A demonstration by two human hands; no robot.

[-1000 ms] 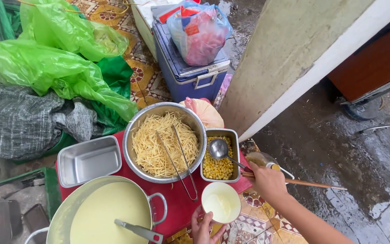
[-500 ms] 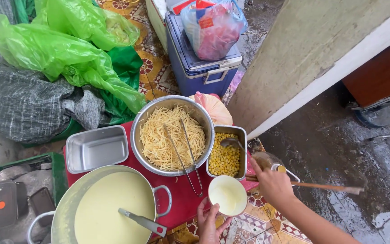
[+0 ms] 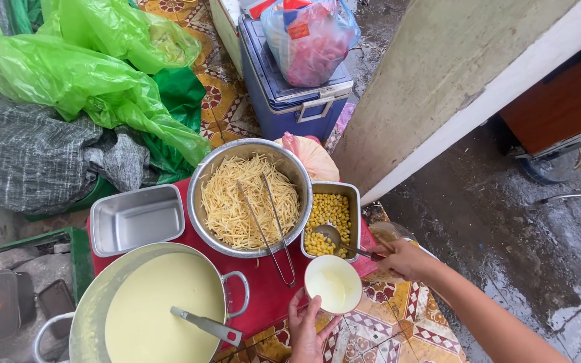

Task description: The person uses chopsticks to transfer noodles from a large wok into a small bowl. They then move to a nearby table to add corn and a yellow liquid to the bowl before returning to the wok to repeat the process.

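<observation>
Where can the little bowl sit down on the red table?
Bare red table shows between the big pot, the noodle bowl and the small bowl, by the tongs. Elsewhere pans crowd edge to edge.

Spoon [image 3: 331,236] is lowered from above the corn tray [image 3: 353,195] into the kernels at its near end, bowl now dug in. Right hand [image 3: 401,259] is shifted nearer and left, closer to the cup [image 3: 333,284]. Wooden stick seen earlier is gone from view.
</observation>
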